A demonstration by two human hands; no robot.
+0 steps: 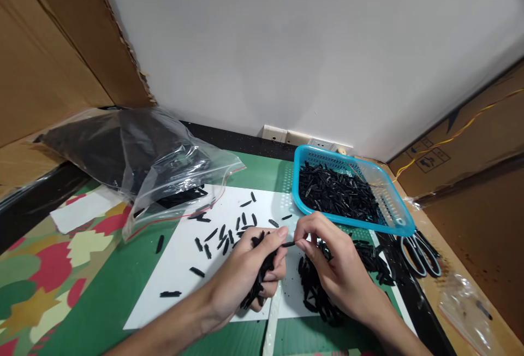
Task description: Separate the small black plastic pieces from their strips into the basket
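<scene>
In the head view, the left hand [249,274] is curled into a loose fist around a bundle of short black plastic strips [262,277], its fingers [275,238] wrapped shut on them, and one single short black strip [289,244] sticks out sideways from between its thumb and forefinger. That strip lies roughly level, its long axis running left to right, toward the right hand [335,274], whose thumb and forefinger tips are pinched together on the strip's far end; so the strip bridges the two hands, with the right hand just beside the left. Taking the bright blue perforated plastic basket [393,219] as the landmark, both hands sit just in front of its near left corner, over the white paper sheet [180,268] on the green patterned counter [102,274]. A loose heap of black strips [315,290] lies under the right hand, in front of the basket; more scattered strips lie left of it, and grey-handled scissors [421,255] rest by its near right corner
</scene>
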